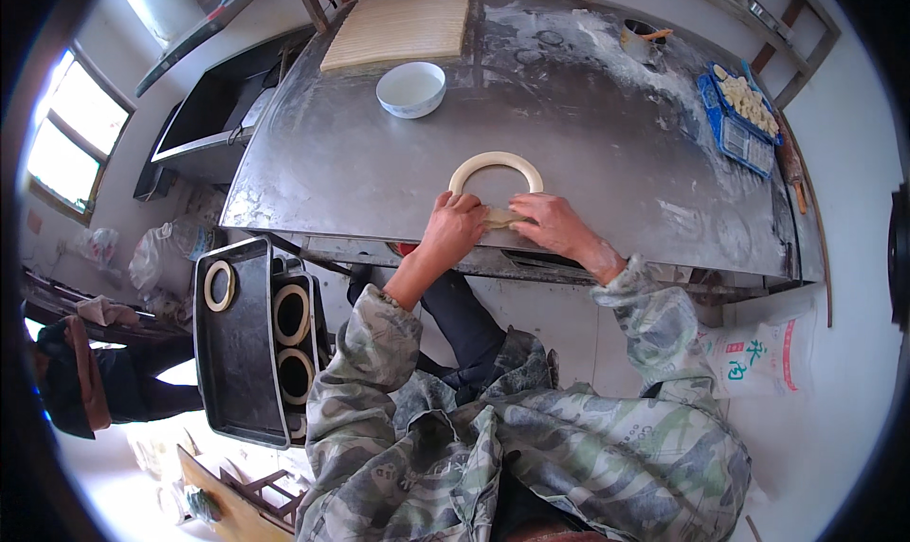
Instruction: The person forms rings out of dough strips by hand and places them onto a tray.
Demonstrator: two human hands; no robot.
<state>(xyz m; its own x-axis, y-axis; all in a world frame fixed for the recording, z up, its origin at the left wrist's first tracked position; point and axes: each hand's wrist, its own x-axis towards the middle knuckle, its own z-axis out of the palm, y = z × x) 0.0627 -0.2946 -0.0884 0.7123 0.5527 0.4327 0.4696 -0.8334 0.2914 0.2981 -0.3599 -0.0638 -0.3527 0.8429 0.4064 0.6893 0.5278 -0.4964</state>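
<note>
A pale dough ring [495, 160] lies on the steel table [341, 172] near its front edge, its near section flattened between my hands. My left hand [457, 225] grips the ring at its lower left, fingers curled over the dough. Opposite it, my right hand [548, 225] has thumb and fingers closed on the flattened part at the lower right. A white bowl [410, 91] sits beyond the ring, a little to the left.
A ridged dough sheet [393, 26] lies at the back left. Right are a pot [638, 40], scale with dough pieces [744, 101] and rolling pin [791, 163]. Stacked trays [237, 371] holding rings stand below left; a white sack [758, 362] lies below right.
</note>
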